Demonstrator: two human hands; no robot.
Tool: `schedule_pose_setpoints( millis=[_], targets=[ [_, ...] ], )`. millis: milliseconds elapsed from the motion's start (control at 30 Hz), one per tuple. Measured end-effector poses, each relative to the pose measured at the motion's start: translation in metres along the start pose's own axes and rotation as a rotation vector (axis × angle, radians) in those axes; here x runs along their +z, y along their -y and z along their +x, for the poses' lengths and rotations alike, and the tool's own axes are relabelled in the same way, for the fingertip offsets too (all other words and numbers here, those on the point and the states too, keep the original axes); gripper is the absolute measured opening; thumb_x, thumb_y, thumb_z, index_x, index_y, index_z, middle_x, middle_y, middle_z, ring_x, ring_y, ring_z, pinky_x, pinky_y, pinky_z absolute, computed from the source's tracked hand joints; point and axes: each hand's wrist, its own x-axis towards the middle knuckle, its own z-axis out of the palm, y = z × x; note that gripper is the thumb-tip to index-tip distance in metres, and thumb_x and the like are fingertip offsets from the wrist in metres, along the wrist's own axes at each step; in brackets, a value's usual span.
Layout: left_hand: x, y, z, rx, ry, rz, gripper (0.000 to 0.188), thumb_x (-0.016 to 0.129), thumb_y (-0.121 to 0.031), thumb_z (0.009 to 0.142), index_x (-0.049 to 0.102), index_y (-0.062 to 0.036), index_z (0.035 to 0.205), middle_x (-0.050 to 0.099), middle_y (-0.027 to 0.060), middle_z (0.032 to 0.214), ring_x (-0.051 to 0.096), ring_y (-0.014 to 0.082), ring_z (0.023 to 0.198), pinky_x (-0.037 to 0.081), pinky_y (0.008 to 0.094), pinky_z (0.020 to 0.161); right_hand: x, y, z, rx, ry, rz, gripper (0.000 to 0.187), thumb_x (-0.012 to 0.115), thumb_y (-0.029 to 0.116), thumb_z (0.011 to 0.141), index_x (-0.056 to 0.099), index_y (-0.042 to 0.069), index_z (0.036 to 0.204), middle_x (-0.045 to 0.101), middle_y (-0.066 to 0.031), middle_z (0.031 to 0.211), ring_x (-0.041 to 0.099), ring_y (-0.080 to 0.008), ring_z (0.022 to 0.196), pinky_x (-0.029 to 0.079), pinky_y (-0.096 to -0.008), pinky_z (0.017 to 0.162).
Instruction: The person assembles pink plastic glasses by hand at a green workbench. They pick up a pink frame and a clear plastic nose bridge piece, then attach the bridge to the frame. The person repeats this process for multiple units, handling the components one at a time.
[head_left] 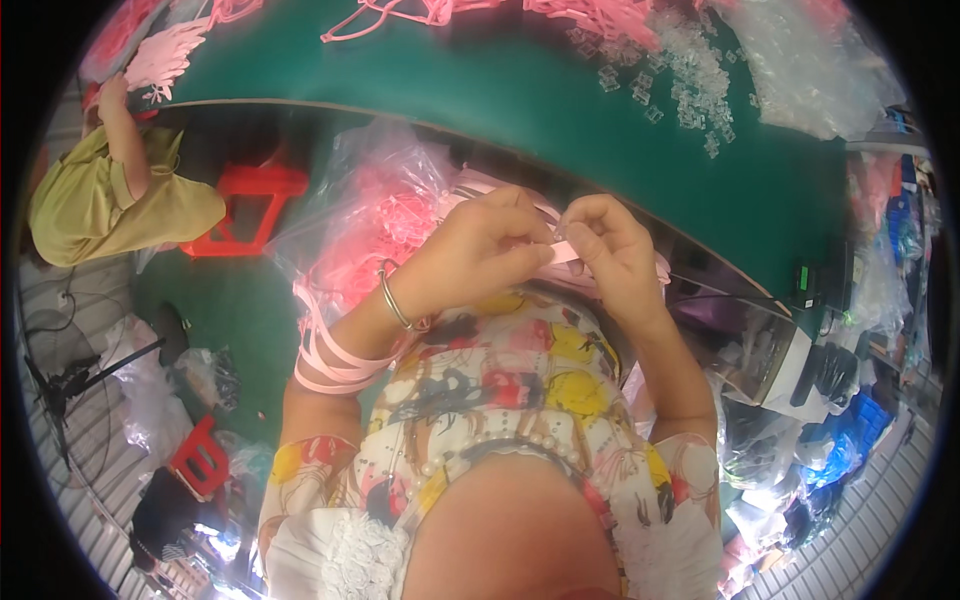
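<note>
My left hand (490,240) and my right hand (612,258) meet in front of my body, just off the near edge of the green table. Both pinch a flat pink strap (565,252), and a short stretch of it shows between the fingertips. Something small and clear may sit at the right fingertips, but it is too small to make out. Several loops of pink strap (345,372) hang around my left forearm. More pink straps (480,185) lie in my lap behind the hands, partly hidden by them.
The green table (480,95) curves across the far side, bearing clear plastic buckles (695,85), pink straps (590,15) and a clear bag (815,65). A bag of pink straps (400,215) is left of my hands. Farther left are a red stool (262,182) and another person (115,190).
</note>
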Motion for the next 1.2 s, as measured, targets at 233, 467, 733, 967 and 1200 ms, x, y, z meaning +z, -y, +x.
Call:
schedule_pose_setpoints(
  millis=[233,467,733,967,1200],
  targets=[
    [0.003,0.004,-0.012,-0.114,0.07,-0.182,0.006,0.06,-0.005,0.083,0.062,0.0009,0.084,0.049,0.0045,0.086,0.05,0.0111,0.077,0.041,0.0257,0.067,-0.007,0.001,-0.004,0.143,0.179,-0.014,0.01,0.053,0.006,0.09,0.054,0.001,0.099,0.056,-0.0009,0.084,0.055,-0.0042,0.069,0.045,-0.0174,0.057],
    [0.007,0.008,-0.017,-0.224,0.08,-0.336,0.01,0.057,-0.006,0.082,0.06,0.0034,0.08,0.048,0.0044,0.085,0.054,0.0118,0.07,0.044,0.0244,0.061,-0.008,0.003,-0.009,0.214,0.193,-0.119,0.011,0.054,0.006,0.088,0.057,0.001,0.098,0.058,-0.0009,0.085,0.055,-0.0035,0.067,0.044,-0.0174,0.055],
    [0.003,0.004,-0.016,-0.37,0.159,-0.592,0.007,0.052,-0.001,0.079,0.057,0.0035,0.077,0.048,0.0048,0.085,0.056,0.0133,0.063,0.047,0.0233,0.058,-0.014,-0.008,-0.007,-0.162,0.36,-0.254,0.012,0.054,0.003,0.086,0.059,-0.001,0.096,0.059,-0.0013,0.085,0.054,-0.0089,0.08,0.043,-0.0215,0.068],
    [0.015,0.009,-0.019,0.017,-0.081,0.0,0.008,0.058,-0.004,0.077,0.062,0.0009,0.083,0.054,0.0068,0.087,0.056,0.0153,0.079,0.047,0.0249,0.063,-0.017,0.001,-0.007,0.286,0.299,-0.206,0.011,0.053,0.008,0.089,0.057,0.002,0.097,0.057,-0.0002,0.075,0.052,-0.004,0.058,0.042,-0.0197,0.049],
    [0.014,0.01,-0.027,0.111,-0.09,0.108,0.02,0.062,-0.003,0.077,0.067,-0.0034,0.096,0.062,0.01,0.094,0.058,0.0187,0.084,0.049,0.0265,0.067,-0.017,0.007,-0.001,0.347,0.347,-0.227,0.012,0.054,0.012,0.089,0.059,0.002,0.093,0.058,-0.0011,0.07,0.053,-0.0056,0.053,0.041,-0.0206,0.044]
  ],
)
